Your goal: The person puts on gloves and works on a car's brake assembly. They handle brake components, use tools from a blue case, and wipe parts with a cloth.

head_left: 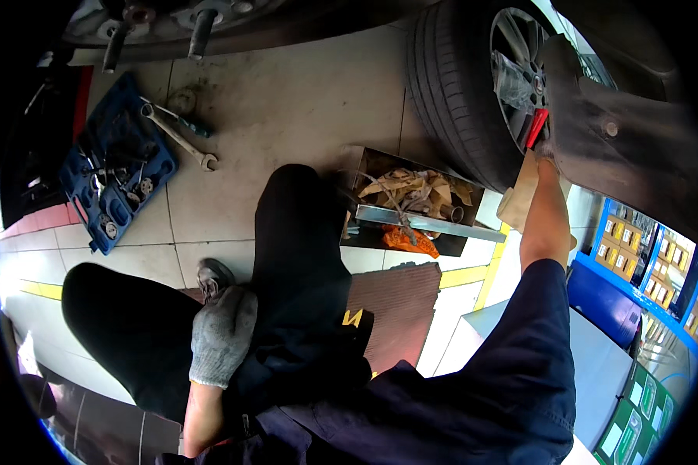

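My gloved left hand (223,335) rests by my bent legs with its fingers curled; whether they hold anything is hidden. My bare right arm reaches up along a dark curved flap (628,147) to a wheel (450,93) with alloy spokes, where my right hand (546,161) is mostly hidden, just below a red object (537,124). A tan sheet (520,201) shows behind that forearm. Below the tyre, a metal tray (450,223) holds crumpled brown paper (415,192) and an orange bundle (411,242).
An open blue tool case (108,221) lies at left beside a spanner (180,138) and screwdriver (177,116). Threaded studs (202,39) hang overhead. A brown mat (392,310) lies beside my leg. At right are blue shelving with boxes (620,244) and green cartons (636,415).
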`<state>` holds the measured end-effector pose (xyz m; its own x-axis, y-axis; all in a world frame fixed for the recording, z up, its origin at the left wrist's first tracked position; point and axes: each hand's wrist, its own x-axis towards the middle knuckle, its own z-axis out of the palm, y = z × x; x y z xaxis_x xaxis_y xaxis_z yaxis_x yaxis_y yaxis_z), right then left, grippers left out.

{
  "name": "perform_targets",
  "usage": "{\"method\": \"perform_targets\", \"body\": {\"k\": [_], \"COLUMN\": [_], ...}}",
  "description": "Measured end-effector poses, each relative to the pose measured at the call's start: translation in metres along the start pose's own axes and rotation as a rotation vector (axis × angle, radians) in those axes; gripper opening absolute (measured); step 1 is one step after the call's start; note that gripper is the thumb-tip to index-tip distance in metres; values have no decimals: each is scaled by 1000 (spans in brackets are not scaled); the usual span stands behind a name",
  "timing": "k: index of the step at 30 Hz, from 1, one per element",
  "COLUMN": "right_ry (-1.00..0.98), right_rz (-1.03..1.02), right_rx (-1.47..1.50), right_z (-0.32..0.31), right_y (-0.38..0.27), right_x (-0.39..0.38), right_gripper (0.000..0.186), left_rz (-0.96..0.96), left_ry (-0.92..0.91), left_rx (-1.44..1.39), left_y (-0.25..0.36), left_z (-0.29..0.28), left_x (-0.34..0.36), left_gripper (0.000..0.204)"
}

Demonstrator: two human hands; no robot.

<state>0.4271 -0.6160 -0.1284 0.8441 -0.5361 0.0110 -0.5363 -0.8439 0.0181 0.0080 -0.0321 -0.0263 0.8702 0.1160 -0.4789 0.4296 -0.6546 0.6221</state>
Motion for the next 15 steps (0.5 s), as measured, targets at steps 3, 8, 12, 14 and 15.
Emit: {"method": "perform_targets", "body": {"k": [3, 8, 12, 14, 15], "right_ry": [2, -172, -356, -348, -358], "right_rz": [68, 321, 264, 94, 26], "right_rx": [228, 1250, 1579, 1532, 1530], "right_z": [-9, -64, -105, -141, -168], "right_y": [25, 69, 93, 65, 55], "right_x": [-2, -48, -145, -242, -284], "right_gripper": [31, 29, 35, 41, 43], "left_rz": [-8, 87, 260, 300, 269], "left_ry": [17, 82, 75, 1, -107], "left_rx": [-55, -144, -128, -198, -322], "left_y": [-10, -3, 4, 10, 18], "left_z": [0, -20, -25, -22, -21], "left_x": [-4, 0, -7, -10, -12], "left_gripper": [19, 14, 14, 15, 16]}}
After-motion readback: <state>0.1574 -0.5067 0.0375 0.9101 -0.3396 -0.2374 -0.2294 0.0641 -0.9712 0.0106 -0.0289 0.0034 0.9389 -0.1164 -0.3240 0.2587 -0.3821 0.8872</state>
